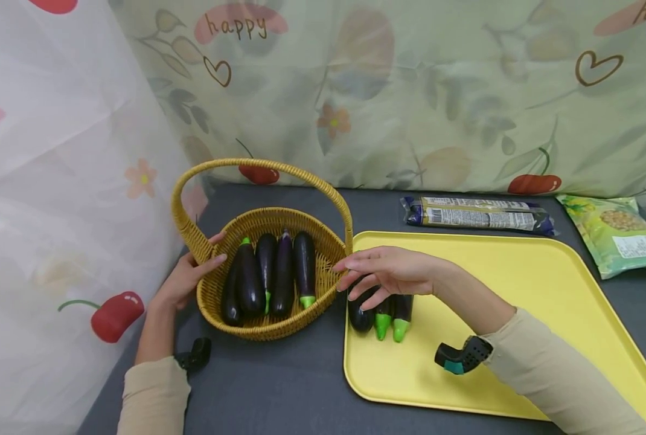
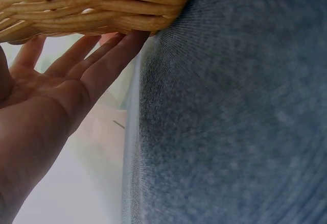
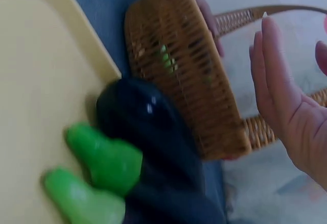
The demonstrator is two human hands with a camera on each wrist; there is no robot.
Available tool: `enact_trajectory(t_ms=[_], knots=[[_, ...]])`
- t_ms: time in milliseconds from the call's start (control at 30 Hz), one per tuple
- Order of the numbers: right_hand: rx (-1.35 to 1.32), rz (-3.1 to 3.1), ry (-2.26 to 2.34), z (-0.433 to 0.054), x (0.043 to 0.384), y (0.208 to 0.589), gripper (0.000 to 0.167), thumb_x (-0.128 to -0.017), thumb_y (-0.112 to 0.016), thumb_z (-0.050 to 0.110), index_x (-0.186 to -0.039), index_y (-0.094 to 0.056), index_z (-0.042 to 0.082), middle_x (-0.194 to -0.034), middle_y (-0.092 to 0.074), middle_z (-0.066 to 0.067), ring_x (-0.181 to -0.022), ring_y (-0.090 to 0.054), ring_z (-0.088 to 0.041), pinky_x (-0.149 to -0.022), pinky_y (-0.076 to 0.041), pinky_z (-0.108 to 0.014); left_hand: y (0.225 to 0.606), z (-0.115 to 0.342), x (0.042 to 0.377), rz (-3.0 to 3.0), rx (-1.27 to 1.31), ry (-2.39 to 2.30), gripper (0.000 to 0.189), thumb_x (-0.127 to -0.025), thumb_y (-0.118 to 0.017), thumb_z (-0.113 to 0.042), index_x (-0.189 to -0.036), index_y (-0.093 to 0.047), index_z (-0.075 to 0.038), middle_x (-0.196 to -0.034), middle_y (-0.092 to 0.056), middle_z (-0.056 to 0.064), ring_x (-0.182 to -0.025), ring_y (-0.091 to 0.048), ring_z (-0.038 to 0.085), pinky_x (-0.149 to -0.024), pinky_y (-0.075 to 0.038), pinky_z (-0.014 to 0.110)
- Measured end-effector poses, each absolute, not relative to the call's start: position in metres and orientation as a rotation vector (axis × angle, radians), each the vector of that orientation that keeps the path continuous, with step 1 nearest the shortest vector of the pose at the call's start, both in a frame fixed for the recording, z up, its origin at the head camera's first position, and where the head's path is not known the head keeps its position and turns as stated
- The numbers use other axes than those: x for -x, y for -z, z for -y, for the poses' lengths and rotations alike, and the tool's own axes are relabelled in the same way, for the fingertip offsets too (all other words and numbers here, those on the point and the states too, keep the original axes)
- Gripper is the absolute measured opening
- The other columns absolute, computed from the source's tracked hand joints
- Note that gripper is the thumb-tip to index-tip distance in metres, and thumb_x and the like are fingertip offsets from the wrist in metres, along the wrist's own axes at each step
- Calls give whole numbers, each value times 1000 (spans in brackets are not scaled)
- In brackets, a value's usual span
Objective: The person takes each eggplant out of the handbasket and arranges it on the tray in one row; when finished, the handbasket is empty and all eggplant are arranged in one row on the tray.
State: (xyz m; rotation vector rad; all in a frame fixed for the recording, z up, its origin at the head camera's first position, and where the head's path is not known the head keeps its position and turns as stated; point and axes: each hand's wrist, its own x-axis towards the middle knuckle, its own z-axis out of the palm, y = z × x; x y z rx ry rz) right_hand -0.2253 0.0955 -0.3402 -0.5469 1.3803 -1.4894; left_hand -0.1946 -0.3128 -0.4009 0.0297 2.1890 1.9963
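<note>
My left hand grips the basket, probably for steadiness — my right hand, loosely extended, holds nothing.

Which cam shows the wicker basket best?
Head: it catches the wicker basket almost whole, with its arched handle and the eggplants inside. Left wrist shows only a strip of weave; right wrist, the outer wall and parts of the handle.

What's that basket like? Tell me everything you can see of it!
The basket is golden-brown and looks woven from wicker, with a round bowl and one tall, arched handle. It stands on the dark table, open side up, just left of the yellow tray. Dark purple eggplants lie inside. The person's left hand grips its left rim near the handle's base.
</note>
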Motion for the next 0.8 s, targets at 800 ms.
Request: enact_trajectory(t_ms=[800], knots=[[378, -1553, 1516, 18, 228, 346, 46, -99, -55, 24, -137, -45, 3, -118, -57, -20, -101, -61, -30, -80, -52, -42, 402, 313, 194, -2199, -50, -2001, 63, -98, -56, -23, -153, -26, -17, -144, -34, 26, -100, -61, 13, -76, -53, 31]])
